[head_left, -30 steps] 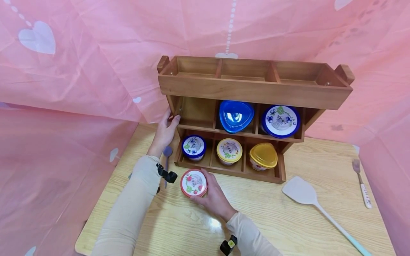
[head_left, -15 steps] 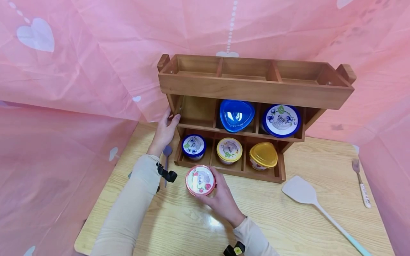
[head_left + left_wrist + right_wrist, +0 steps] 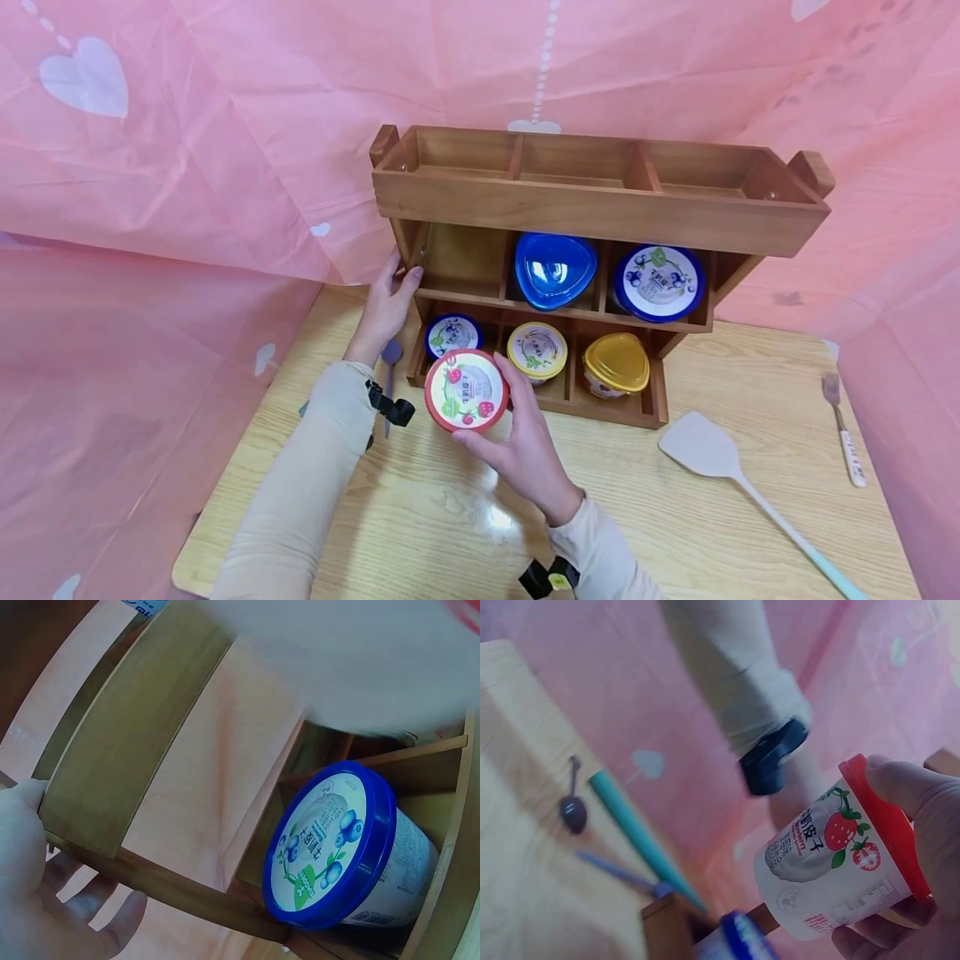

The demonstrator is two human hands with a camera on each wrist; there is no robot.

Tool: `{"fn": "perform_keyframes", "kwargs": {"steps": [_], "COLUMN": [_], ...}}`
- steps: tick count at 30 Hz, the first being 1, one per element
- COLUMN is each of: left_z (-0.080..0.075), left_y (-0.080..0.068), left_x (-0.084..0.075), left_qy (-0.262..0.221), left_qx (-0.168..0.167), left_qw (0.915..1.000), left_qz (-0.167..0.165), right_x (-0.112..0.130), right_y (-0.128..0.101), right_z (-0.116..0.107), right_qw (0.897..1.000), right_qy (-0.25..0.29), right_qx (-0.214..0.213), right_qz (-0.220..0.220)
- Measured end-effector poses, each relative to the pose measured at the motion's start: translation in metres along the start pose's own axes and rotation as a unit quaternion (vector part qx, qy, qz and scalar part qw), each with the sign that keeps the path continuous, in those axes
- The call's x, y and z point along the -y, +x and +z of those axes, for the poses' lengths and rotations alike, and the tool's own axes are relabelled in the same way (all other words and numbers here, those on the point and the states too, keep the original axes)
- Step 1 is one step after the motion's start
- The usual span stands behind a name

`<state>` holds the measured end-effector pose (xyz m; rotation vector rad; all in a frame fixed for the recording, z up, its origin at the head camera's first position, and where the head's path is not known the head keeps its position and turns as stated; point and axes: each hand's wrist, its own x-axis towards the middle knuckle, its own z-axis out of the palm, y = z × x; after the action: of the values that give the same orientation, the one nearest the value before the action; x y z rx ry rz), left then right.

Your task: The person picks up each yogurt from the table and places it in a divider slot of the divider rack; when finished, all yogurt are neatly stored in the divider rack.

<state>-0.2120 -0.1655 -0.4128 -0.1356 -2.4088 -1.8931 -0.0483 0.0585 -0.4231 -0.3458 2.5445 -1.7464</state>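
Note:
My right hand [image 3: 525, 454] grips a white yogurt cup with a red lid and strawberry print [image 3: 467, 390] by its lid rim. It hangs in front of the rack's lower shelf, overlapping the left blue-lidded yogurt cup [image 3: 453, 333] in the head view. The right wrist view shows the strawberry cup's printed side [image 3: 825, 862], tilted. My left hand [image 3: 381, 312] holds the left side of the brown wooden rack [image 3: 600, 215], thumb and fingers around its side piece. A blurred white shape [image 3: 360, 660] fills the top of the left wrist view.
The middle shelf holds a blue triangular-lidded container [image 3: 555, 271] and a large blueberry cup [image 3: 660, 283]. Below are yellow-lidded cup [image 3: 537, 354] and yellow triangular-lidded container [image 3: 617, 367]. A spatula [image 3: 701, 446] and fork [image 3: 846, 429] lie right; a spoon [image 3: 391, 367] lies left.
My right hand has raised the red-lidded yogurt cup off the table area, toward the rack's lower left compartment. My left hand stays on the rack's side.

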Motion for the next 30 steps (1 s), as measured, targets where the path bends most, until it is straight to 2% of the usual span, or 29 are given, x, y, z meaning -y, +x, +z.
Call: {"fn": "perform_keyframes", "kwargs": {"steps": [2, 11, 15, 20, 25, 30], "left_z": [0.000, -0.001, 0.000, 0.000, 0.001, 0.000], "left_y": [0.002, 0.001, 0.001, -0.001, -0.001, 0.000], "left_x": [0.006, 0.006, 0.007, 0.005, 0.003, 0.003], "left_qy": [0.004, 0.028, 0.019, -0.001, 0.018, 0.036], "left_qx": [-0.002, -0.003, 0.006, 0.017, 0.005, -0.002], "left_qw": [1.0000, 0.9996, 0.9997, 0.9991, 0.9982, 0.9976], "left_qz": [-0.002, -0.007, -0.017, -0.039, -0.058, -0.059], "right_x": [0.008, 0.039, 0.048, 0.055, 0.059, 0.060], "right_y": [0.006, 0.040, 0.055, 0.073, 0.089, 0.104], "right_z": [-0.001, -0.003, -0.001, 0.002, 0.004, 0.008], "right_qw": [1.000, 0.998, 0.997, 0.996, 0.994, 0.992], "right_qy": [0.005, 0.008, 0.010, 0.011, -0.001, -0.007], "right_qx": [-0.005, -0.042, -0.056, -0.067, -0.088, -0.099], "right_qz": [-0.010, -0.036, -0.044, -0.058, -0.071, -0.077]}}
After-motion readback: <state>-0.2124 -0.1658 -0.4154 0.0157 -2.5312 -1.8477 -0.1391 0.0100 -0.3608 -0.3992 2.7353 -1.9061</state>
